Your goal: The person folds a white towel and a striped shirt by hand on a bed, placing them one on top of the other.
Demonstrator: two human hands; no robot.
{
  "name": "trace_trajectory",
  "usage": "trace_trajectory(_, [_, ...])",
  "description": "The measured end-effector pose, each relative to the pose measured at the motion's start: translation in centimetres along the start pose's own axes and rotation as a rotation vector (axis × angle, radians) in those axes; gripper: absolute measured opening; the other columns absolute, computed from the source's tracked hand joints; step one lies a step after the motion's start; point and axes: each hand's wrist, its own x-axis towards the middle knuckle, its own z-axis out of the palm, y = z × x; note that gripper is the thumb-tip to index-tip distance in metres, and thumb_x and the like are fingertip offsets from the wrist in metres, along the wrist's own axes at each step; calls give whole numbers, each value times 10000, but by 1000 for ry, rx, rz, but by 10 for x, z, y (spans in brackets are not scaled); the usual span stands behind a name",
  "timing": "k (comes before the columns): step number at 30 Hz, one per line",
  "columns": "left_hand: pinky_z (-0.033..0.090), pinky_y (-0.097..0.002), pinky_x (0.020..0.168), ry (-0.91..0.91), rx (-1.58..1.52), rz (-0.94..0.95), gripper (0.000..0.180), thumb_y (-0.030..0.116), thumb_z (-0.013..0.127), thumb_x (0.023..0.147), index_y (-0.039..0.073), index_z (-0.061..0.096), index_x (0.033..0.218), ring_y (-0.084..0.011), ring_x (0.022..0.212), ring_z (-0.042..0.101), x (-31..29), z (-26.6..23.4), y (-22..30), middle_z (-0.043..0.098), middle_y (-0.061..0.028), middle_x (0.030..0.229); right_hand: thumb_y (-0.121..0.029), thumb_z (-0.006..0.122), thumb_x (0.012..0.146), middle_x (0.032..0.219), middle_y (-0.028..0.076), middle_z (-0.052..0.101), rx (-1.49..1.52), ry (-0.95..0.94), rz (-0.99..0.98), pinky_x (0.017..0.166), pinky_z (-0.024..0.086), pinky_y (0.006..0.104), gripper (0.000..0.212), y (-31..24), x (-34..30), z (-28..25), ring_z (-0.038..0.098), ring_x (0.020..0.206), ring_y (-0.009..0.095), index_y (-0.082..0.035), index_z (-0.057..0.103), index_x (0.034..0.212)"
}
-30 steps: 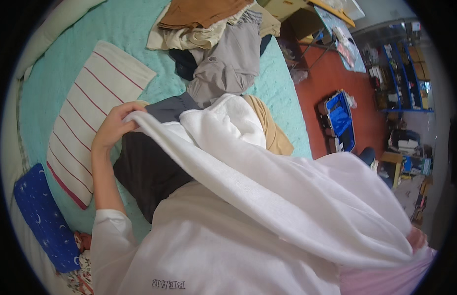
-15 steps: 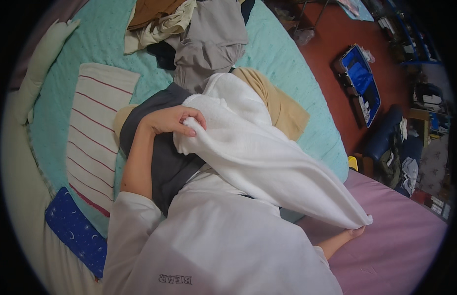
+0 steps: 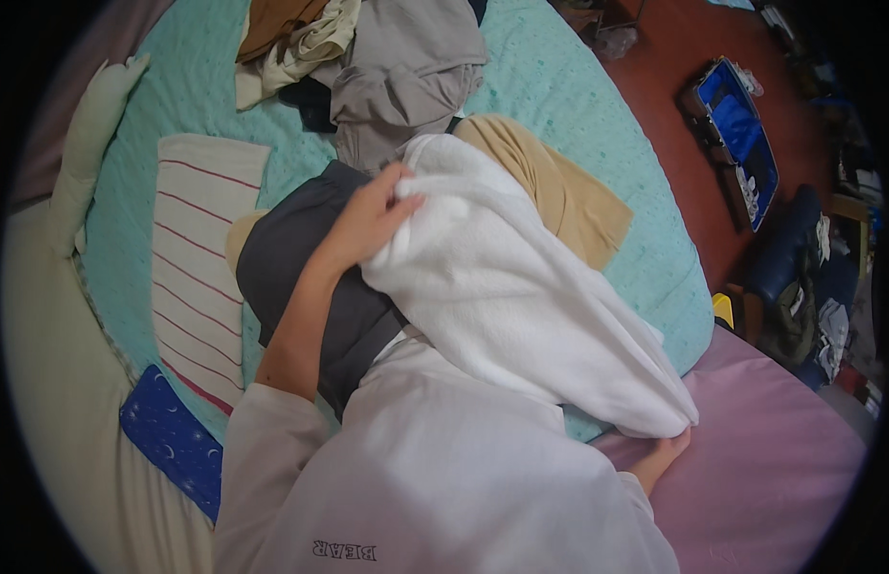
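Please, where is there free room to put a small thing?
Teal sheet lies bare between the beige cloth and red floor; pink sheet lies bare right of the right hand. The middle is crowded: the left hand grips white fabric beside dark grey cloth.

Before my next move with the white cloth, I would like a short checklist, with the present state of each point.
1. Left hand at the upper edge of the white cloth: ok.
2. Right hand at its lower right end: ok.
3. Right fingers' grip: cannot tell, the cloth hides them.
4. Cloth smooth: not ok, it is creased and folded.
5. Cloth apart from the tan garment: not ok, they overlap in view.
6. Cloth apart from the striped towel: ok.
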Motion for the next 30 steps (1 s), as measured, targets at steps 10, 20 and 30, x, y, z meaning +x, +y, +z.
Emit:
trace_trajectory(10, [437,-254,796,-719,-115,-260,223,43,626,881,23,583,1100,-102,919,525,-62,-21,-24,575,-28,972,-255,409,993,1356,167,522,-95,24,98,1043,418,479,466,2,4,6,522,1219,333,18,450,1368])
trace_trajectory(20, [339,-307,1030,-609,-233,-74,299,-2,693,776,52,595,1053,-214,1232,429,-65,4,-47,409,-113,1392,-259,410,992,1361,167,518,-157,8,122,1046,416,484,469,-6,5,22,518,1226,336,16,448,1370])
trace_trajectory(30, [396,-259,967,-301,-710,-27,291,-97,621,748,55,516,973,-142,1172,473,-62,-18,-18,438,-121,1406,-263,411,992,1367,168,515,-170,-6,138,1048,414,489,472,-6,3,30,513,1232,339,14,445,1372])
